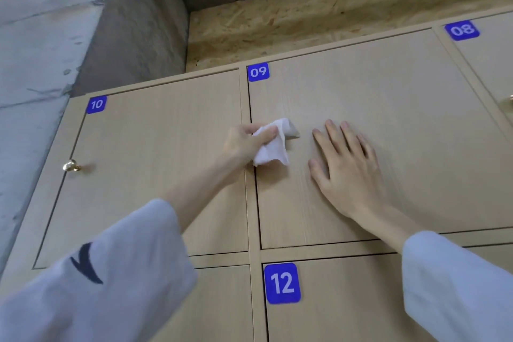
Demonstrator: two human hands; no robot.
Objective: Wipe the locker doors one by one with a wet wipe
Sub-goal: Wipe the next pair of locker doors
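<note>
Blue door tags (258,72): 08, 09, 10, 12.

The white wet wipe (273,141) is sitting crumpled against the left edge of the light wood locker door 09 (388,108). That door is staying shut. Door 10 (155,153) beside it is shut too, showing a gold knob (71,166).
</note>
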